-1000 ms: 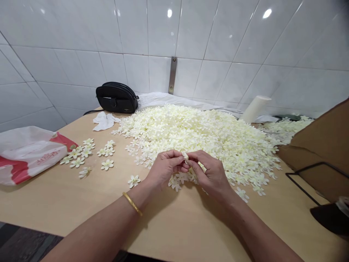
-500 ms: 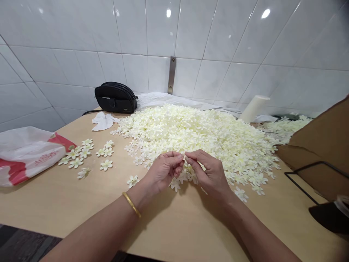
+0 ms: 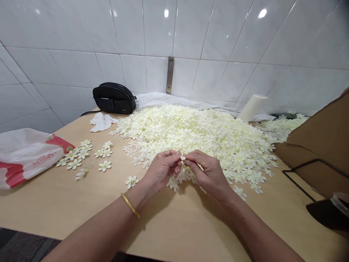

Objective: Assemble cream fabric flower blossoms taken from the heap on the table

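Between my fingertips is a small white artificial flower [image 3: 182, 158], partly covered by the fingers. My left hand [image 3: 165, 169] pinches it from the left, thumb against forefinger, with the other fingers curled. From the right, my right hand [image 3: 208, 171] pinches at the same flower. Both hands are just above the table, at the front edge of a large heap of white and pale-yellow flowers [image 3: 191, 125]. A loose flower [image 3: 132, 181] lies beside my left wrist.
On the left lie a group of flowers [image 3: 75, 156] and a red and white plastic bag [image 3: 29, 153]. Behind are a black pouch [image 3: 113, 98], a crumpled tissue [image 3: 102, 122] and a white cone [image 3: 251, 108]. Brown cardboard [image 3: 321, 145] and a black wire frame [image 3: 300, 183] stand at right.
The flower between my fingertips shows more clearly now, its petals turned up, and the fingertips have parted slightly. The whole view has shifted a little.
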Demonstrator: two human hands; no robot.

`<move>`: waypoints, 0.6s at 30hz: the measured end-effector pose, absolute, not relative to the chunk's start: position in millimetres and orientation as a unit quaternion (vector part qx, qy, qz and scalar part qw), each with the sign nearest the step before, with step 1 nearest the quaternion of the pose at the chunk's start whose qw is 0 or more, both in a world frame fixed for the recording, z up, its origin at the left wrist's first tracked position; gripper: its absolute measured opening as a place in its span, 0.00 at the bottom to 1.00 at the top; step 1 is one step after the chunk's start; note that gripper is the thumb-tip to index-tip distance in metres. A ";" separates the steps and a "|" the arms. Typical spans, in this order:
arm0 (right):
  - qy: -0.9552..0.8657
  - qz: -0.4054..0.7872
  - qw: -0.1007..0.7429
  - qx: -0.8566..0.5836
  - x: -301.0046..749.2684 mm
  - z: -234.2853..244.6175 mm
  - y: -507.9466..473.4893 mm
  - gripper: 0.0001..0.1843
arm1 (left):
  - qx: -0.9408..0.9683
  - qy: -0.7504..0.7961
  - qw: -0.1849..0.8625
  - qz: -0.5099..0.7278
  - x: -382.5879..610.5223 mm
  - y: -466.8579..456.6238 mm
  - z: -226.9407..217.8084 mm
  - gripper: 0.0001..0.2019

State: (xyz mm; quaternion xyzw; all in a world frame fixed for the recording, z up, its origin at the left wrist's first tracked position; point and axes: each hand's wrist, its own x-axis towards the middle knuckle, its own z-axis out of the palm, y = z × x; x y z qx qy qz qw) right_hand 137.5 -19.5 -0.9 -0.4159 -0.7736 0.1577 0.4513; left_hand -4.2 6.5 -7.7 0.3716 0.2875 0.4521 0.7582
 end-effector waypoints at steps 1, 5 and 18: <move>-0.776 0.154 0.450 -0.415 137.2 -1.7 -19.5 0.11 | 0.367 0.285 0.762 0.450 -3.9 6.0 -7.4 0.09; -0.775 0.123 0.443 -0.433 136.5 -5.8 -19.8 0.11 | 0.352 0.278 0.775 0.444 -3.3 4.0 -5.8 0.09; -0.767 0.068 0.428 -0.473 132.0 -11.9 -20.3 0.10 | 0.432 0.316 0.710 0.458 0.0 -0.4 -3.1 0.09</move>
